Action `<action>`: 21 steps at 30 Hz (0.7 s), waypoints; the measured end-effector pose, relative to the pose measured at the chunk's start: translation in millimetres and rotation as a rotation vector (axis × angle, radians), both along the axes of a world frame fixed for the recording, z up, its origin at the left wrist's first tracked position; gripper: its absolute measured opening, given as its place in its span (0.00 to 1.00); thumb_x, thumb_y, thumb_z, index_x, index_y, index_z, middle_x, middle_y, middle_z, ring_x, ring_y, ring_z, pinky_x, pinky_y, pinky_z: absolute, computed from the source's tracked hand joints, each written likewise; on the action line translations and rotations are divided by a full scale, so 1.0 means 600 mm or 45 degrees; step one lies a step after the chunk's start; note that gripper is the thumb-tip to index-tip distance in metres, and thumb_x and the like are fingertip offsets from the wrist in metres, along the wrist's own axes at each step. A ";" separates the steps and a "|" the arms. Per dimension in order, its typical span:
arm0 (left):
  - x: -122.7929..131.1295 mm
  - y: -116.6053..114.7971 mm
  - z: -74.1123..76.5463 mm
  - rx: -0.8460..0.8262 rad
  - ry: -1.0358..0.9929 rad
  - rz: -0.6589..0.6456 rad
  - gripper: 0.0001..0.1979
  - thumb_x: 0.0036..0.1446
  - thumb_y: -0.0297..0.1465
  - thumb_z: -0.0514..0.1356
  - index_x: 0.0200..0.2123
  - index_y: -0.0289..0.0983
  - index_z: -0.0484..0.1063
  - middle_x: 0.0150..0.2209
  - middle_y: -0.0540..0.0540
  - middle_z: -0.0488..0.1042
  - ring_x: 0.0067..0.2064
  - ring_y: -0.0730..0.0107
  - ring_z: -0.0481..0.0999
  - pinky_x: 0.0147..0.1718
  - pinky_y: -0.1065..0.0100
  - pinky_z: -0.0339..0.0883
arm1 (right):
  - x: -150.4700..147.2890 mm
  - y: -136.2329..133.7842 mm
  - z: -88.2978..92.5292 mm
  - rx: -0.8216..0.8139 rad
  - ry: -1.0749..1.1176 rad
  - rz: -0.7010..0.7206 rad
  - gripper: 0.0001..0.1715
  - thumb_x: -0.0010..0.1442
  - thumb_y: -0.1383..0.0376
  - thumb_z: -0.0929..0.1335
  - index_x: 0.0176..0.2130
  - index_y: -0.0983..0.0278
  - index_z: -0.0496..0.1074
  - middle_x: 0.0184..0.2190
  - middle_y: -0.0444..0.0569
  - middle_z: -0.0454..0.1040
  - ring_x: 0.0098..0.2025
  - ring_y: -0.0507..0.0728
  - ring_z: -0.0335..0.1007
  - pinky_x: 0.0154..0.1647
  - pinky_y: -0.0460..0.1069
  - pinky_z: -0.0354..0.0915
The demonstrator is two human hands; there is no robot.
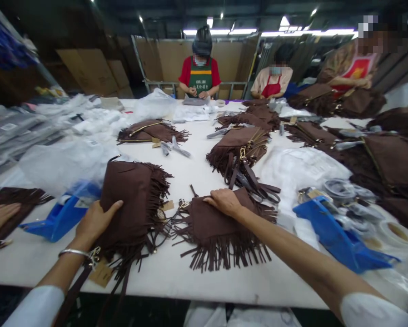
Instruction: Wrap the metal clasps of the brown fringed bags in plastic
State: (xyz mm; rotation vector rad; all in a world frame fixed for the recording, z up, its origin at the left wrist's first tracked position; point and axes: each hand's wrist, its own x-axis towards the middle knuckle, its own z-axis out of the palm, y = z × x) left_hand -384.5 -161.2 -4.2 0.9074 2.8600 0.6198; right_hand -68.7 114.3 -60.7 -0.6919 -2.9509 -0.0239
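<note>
My left hand (pixel 97 220), with a silver bangle at the wrist, grips the left side of a dark brown fringed bag (pixel 129 195). The thumb lies on top and the other fingers are mostly hidden. This bag is tilted, and a strap with a tan tag (pixel 101 273) hangs by my wrist. To the right, a second brown fringed bag (pixel 207 220) lies flat on the table, its fringe spread toward me. Curled fingers of my right hand (pixel 224 202) hold its upper edge. Gold clasps and straps lie between the two bags.
Blue tape dispensers (pixel 59 218) (pixel 340 236) stand on both sides of the white table (pixel 176 277). A bag stack (pixel 240 143) sits ahead, with plastic wrapping (pixel 67 163) to the left. Another person's hand (pixel 1 218) rests at far left; several co-workers are around the table.
</note>
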 end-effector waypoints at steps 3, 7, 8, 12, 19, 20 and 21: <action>0.084 0.005 0.023 0.210 0.301 -0.003 0.30 0.55 0.47 0.55 0.49 0.26 0.66 0.56 0.26 0.66 0.61 0.38 0.59 0.55 0.46 0.56 | -0.004 -0.005 0.039 0.052 0.127 0.027 0.32 0.67 0.47 0.54 0.34 0.67 0.71 0.30 0.55 0.74 0.33 0.57 0.65 0.35 0.50 0.50; 0.260 0.026 0.028 0.595 -0.726 -0.086 0.27 0.55 0.51 0.55 0.44 0.33 0.71 0.45 0.34 0.75 0.49 0.46 0.74 0.49 0.50 0.65 | 0.027 -0.063 0.076 0.231 0.458 0.188 0.24 0.68 0.52 0.57 0.32 0.65 0.70 0.28 0.52 0.71 0.33 0.56 0.62 0.35 0.51 0.50; 0.301 0.030 0.022 0.683 -1.223 -0.067 0.30 0.56 0.53 0.52 0.45 0.32 0.70 0.44 0.33 0.76 0.47 0.46 0.75 0.46 0.49 0.67 | 0.041 -0.087 0.078 0.263 0.517 0.268 0.21 0.68 0.54 0.59 0.33 0.65 0.70 0.27 0.50 0.70 0.33 0.56 0.62 0.35 0.51 0.51; 0.406 0.020 -0.019 1.086 -2.390 0.039 0.33 0.56 0.56 0.49 0.47 0.33 0.70 0.45 0.33 0.77 0.48 0.47 0.75 0.48 0.46 0.67 | 0.119 -0.193 0.056 0.251 0.558 0.667 0.08 0.66 0.65 0.63 0.39 0.65 0.69 0.28 0.47 0.69 0.30 0.54 0.61 0.32 0.51 0.52; 0.458 -0.013 -0.091 1.013 -2.513 0.452 0.25 0.55 0.40 0.61 0.51 0.29 0.69 0.40 0.33 0.80 0.42 0.49 0.79 0.43 0.53 0.72 | 0.235 -0.264 -0.039 0.086 0.517 0.805 0.10 0.65 0.68 0.61 0.43 0.64 0.70 0.42 0.51 0.74 0.45 0.58 0.68 0.50 0.57 0.61; 0.462 -0.013 -0.098 0.960 -2.469 0.529 0.24 0.53 0.35 0.63 0.50 0.27 0.69 0.38 0.33 0.80 0.40 0.50 0.80 0.42 0.54 0.73 | 0.245 -0.261 -0.047 0.087 0.501 0.769 0.12 0.65 0.69 0.61 0.47 0.64 0.70 0.49 0.53 0.73 0.52 0.60 0.66 0.55 0.60 0.59; 0.465 -0.011 -0.105 0.910 -2.424 0.601 0.23 0.51 0.31 0.64 0.49 0.26 0.69 0.36 0.34 0.80 0.38 0.51 0.81 0.41 0.55 0.73 | 0.255 -0.256 -0.052 0.094 0.476 0.715 0.16 0.65 0.70 0.61 0.51 0.63 0.68 0.55 0.54 0.69 0.57 0.62 0.62 0.58 0.62 0.56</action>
